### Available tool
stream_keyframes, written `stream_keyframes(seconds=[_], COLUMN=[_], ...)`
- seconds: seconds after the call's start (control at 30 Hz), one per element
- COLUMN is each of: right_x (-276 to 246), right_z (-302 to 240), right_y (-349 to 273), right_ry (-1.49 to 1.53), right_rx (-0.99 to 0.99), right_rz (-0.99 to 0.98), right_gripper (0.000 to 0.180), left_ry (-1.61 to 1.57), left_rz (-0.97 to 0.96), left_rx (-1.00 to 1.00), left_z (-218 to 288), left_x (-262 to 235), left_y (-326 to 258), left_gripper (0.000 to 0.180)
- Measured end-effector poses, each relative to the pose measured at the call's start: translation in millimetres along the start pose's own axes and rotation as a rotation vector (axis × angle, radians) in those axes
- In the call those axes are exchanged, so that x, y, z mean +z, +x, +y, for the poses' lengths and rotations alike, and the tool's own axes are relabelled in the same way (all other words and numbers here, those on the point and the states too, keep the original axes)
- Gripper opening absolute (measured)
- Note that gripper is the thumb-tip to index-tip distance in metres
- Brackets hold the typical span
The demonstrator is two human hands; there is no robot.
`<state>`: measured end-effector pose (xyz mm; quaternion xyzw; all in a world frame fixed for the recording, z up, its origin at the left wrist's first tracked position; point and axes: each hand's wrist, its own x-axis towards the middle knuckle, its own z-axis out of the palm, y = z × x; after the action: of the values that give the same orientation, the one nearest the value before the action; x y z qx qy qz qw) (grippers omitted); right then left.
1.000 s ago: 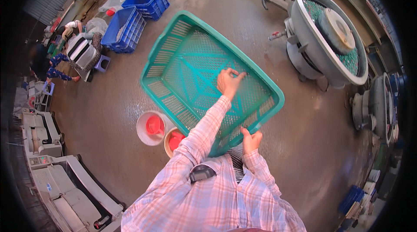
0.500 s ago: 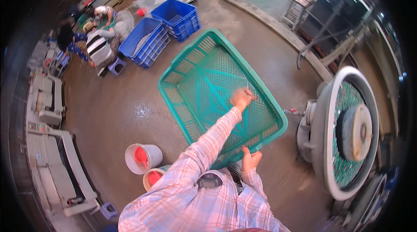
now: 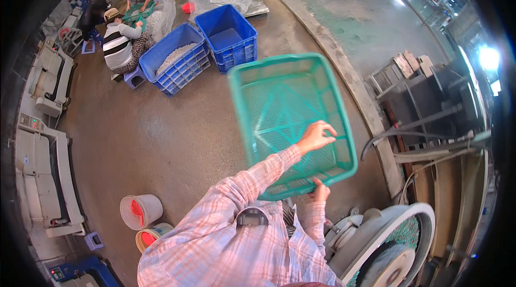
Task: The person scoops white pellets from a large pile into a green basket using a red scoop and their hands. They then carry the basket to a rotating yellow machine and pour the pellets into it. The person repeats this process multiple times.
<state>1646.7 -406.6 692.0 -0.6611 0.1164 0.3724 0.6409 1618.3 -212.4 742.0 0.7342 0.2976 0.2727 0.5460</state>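
A large green plastic basket [image 3: 257,99] with slatted sides and a mesh bottom hangs tilted in front of me. My right hand [image 3: 321,191] grips its near rim, the thumb on the upper side. Over the basket's inside, close to its right wall, is my left hand [image 3: 317,136]. Its fingers are bent and look apart, with nothing visible in them. Whether they touch the mesh I cannot tell. No loose pieces show in the basket.
Two blue crates [image 3: 228,45] stand ahead, the left one holding pale pieces. Co-workers [image 3: 121,45] sit beyond them at far left. Two buckets [image 3: 141,212] are at lower left. A round tub machine [image 3: 424,228] with green pieces stands at lower right. A low curb [image 3: 328,40] runs along the right.
My view has turned right, and the round machine now sits lower and nearer. The basket shifted right, its near rim still in my right hand. My left hand moved toward the basket's right wall.
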Motion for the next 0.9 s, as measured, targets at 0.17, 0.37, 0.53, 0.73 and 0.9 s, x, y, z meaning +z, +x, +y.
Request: stream_keyframes(seconds=[0.17, 0.37, 0.53, 0.73, 0.9], right_x=[-16, -24, 58, 280, 479], right_z=[-29, -11, -77, -170, -213], right_y=[173, 402, 528, 661, 736], right_ry=[0.241, 0.419, 0.399, 0.253, 0.172], right_rx=[0.239, 0.397, 0.531, 0.538, 0.591], right_rz=[0.119, 0.346, 0.48, 0.348, 0.26], right_gripper=[0.025, 0.026, 0.03, 0.029, 0.029], left_ry=[-0.104, 0.216, 0.809, 0.165, 0.093], left_rz=[-0.076, 0.231, -0.072, 0.634, 0.362], left_rx=[0.121, -0.345, -1.511, -1.851, -1.442], left_z=[26, -205, -363, -303, -361], left_x=[-68, -183, -270, -293, -335], left_y=[154, 262, 90, 10, 74], left_gripper=[0.016, 0.027, 0.033, 0.033, 0.035])
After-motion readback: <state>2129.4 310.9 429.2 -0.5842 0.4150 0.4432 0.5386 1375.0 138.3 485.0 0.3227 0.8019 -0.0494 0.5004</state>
